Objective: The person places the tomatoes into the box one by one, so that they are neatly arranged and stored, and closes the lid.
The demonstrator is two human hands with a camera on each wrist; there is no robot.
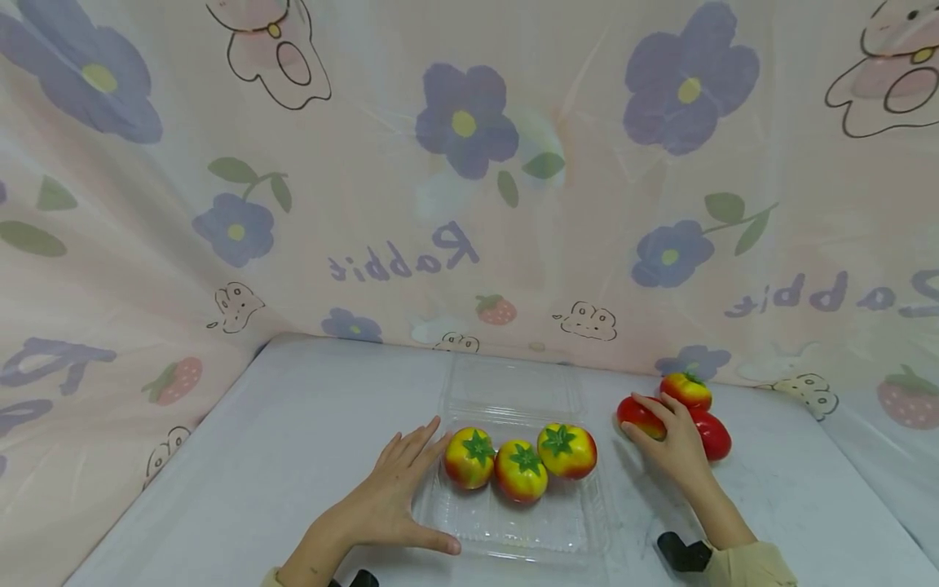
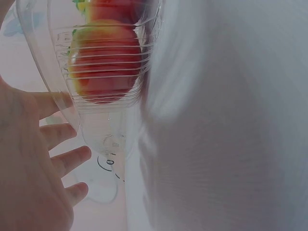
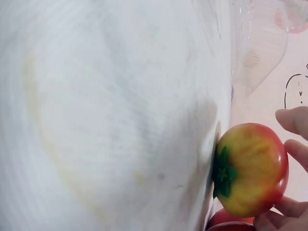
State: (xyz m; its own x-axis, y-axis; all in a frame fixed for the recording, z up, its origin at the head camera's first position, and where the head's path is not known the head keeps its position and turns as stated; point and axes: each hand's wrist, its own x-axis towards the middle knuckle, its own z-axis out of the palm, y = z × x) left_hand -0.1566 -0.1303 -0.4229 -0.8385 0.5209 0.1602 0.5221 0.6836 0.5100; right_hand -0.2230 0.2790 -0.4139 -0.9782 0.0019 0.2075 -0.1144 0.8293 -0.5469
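My left sleeve (image 1: 270, 580) is nearest, at the near edge; beyond it my left hand (image 1: 389, 501) spreads empty, fingers straight, at the left side of a clear tray (image 1: 528, 534). Patterned cloth (image 1: 543, 236), with flowers and rabbits, hangs left, far and right around the pale table (image 1: 293, 440). The tray's lid (image 1: 513, 390) lies open on the far side, and three tomatoes (image 1: 522, 474) sit inside. To the right, my right hand (image 1: 678, 444) curls around a red tomato (image 1: 637, 416) on the table, near two others (image 1: 713, 436).
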